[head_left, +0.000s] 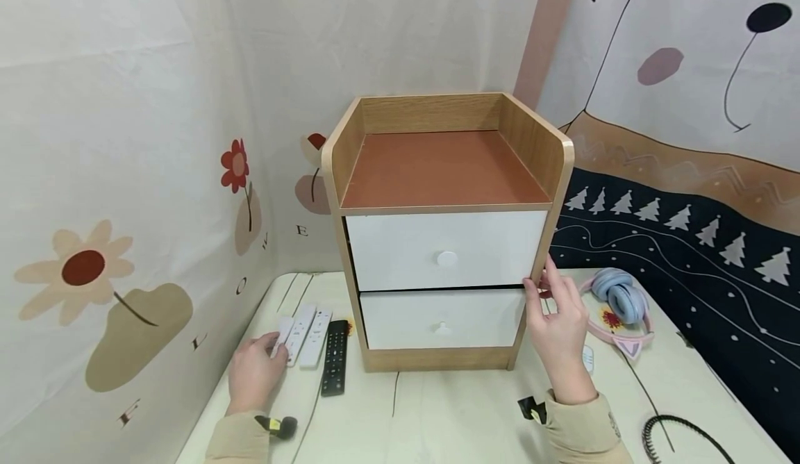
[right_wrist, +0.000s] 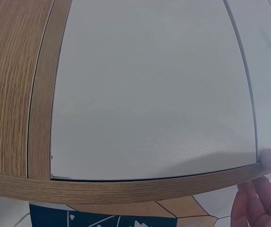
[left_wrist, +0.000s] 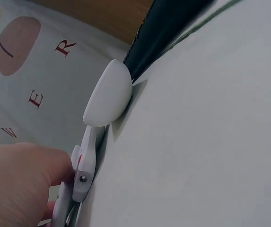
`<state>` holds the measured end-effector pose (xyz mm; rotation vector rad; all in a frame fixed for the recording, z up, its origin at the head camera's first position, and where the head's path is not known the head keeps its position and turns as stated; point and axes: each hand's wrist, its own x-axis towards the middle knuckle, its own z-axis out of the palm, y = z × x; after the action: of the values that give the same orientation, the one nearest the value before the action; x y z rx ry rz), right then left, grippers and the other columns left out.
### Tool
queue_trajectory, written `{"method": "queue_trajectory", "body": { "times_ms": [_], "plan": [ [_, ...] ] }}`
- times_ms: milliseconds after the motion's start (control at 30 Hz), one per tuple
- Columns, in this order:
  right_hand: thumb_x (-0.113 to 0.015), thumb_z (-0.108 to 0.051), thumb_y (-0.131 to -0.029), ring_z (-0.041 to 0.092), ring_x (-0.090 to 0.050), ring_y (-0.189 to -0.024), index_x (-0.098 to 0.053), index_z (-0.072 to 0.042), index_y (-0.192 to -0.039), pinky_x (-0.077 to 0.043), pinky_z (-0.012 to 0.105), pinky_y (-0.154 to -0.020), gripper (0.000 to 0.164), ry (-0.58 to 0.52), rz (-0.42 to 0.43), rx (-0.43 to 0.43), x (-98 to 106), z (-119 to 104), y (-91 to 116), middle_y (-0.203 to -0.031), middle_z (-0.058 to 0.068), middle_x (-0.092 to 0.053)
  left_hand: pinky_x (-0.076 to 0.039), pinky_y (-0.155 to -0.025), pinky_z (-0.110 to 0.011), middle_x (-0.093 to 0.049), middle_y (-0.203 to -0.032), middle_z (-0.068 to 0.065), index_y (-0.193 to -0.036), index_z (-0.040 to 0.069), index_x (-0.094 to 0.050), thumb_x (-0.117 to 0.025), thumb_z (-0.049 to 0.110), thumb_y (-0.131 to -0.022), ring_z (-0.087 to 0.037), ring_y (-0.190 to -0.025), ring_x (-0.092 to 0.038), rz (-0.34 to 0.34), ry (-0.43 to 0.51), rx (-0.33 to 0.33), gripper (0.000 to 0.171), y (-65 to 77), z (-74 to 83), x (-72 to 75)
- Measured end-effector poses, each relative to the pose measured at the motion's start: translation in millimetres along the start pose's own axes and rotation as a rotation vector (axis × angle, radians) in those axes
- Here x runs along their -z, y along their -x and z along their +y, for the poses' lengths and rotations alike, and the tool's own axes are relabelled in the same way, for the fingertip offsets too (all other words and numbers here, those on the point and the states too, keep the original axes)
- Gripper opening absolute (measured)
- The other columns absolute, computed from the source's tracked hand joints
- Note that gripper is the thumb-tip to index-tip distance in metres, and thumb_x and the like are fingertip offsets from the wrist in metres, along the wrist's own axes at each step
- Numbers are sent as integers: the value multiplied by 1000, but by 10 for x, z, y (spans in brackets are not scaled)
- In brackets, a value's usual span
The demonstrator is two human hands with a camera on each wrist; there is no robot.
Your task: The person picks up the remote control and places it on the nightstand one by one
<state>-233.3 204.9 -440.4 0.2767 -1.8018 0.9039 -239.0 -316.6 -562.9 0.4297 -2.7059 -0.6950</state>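
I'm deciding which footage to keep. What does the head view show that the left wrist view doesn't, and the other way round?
Only the head view shows the right hand, headphones and white drawers.
Only the left wrist view shows the letter R on the wall.
Both show the left hand, white remotes and black remote.

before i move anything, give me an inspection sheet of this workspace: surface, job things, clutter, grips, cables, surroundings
Surface: pale table, dark lines across it
Job things: cabinet upright, two white drawers, dark gap between; three white remotes left of it
Clutter: black remote beside the white ones; headphones right of the cabinet
Grips: left grip holds white remotes; right grip pinches cabinet's right edge
Cables: coiled black cord, near right, running out of frame
Surroundings: printed backdrop
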Motion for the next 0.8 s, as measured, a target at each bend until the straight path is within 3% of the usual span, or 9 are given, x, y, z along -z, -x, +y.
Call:
{"method": "queue_trajectory", "body": {
  "times_ms": [233,400,600,800],
  "plan": [
    [-81,7,-91,33,-64,-87,-62,-1,-153,-43,-3,-92,65,4,-10,-13,7,-16,4,-98,25,-70,-50,-109,-70,-69,-142,-30,-148,3,-66,-67,23,-98,-57,-135,-60,-104,-55,60,54,6,59,125],
    [-80,8,-91,29,-64,-87,-62,-1,-153,-43,-3,-92,66,5,-5,-11,32,-13,0,-98,25,-70,-52,-105,-71,-69,-141,-32,-145,0,-68,-70,26,-96,-60,-131,-62,-117,-71,13,55,9,96,179],
    [-80,8,-91,28,-64,-88,-62,1,-152,-43,-3,-91,64,0,-2,-1,30,4,3,-98,25,-71,-55,-94,-69,-75,-130,-31,-135,2,-75,-76,30,-93,-59,-118,-70,-36,-43,-43,51,28,180,227],
    [-81,8,-91,32,-64,-86,-62,-1,-153,-43,-3,-91,65,-7,0,2,1,17,8,-97,25,-71,-57,-88,-68,-79,-120,-29,-129,5,-80,-80,28,-90,-54,-108,-74,150,8,-150,45,46,405,361]
  ]
}}
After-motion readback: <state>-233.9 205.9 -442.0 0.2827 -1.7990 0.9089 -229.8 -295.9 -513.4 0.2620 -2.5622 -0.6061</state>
